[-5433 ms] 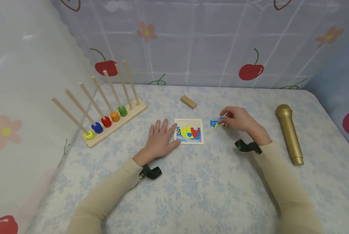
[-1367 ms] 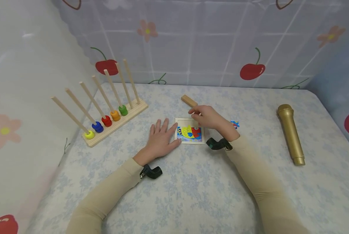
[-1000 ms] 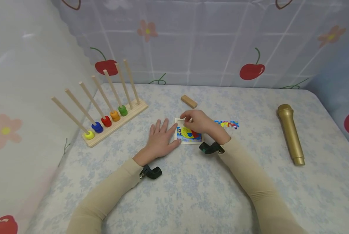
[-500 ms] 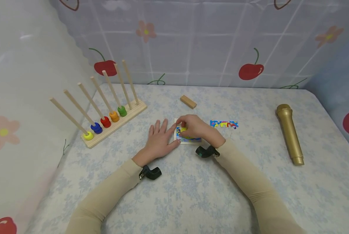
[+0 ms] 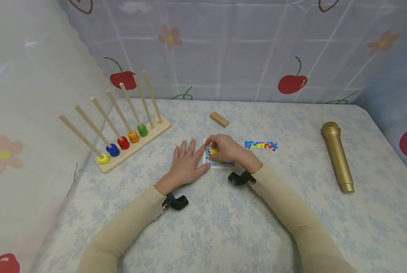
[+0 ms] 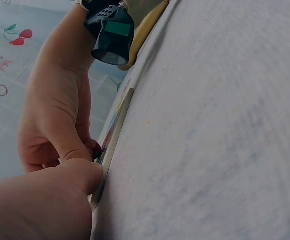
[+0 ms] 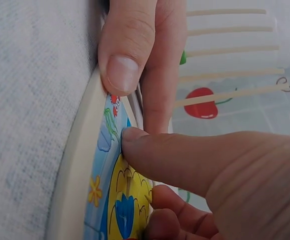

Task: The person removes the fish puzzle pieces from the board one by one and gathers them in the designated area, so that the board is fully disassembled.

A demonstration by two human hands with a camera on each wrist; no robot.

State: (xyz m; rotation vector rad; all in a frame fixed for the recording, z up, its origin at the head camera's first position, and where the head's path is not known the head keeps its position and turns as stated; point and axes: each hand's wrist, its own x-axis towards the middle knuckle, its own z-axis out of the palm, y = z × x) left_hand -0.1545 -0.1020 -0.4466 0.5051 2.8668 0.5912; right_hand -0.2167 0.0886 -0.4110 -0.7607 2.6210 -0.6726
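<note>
A small pale-framed jigsaw puzzle (image 5: 220, 165) with a yellow and red fish lies in the middle of the table, partly hidden under my right hand. My left hand (image 5: 184, 167) lies flat with fingers spread, its index finger and thumb at the frame's left side. Over the puzzle, my right hand (image 5: 225, 149) has its fingers curled. In the right wrist view its thumb (image 7: 155, 155) touches the picture's blue part, while other fingertips (image 7: 167, 212) are by the yellow part. Whether a piece is pinched there is hidden. Right of the frame lies a strip of puzzle pieces (image 5: 261, 145).
At the left stands a wooden peg rack (image 5: 135, 146) with coloured beads on several of its tall rods. Behind the puzzle lies a small wooden block (image 5: 219, 119). A gold microphone (image 5: 338, 155) lies at the right. Patterned curtains surround the table.
From the puzzle pieces at the right, my right hand has moved left onto the framed puzzle. It stays nearly still over the last half second. The left hand has kept its place.
</note>
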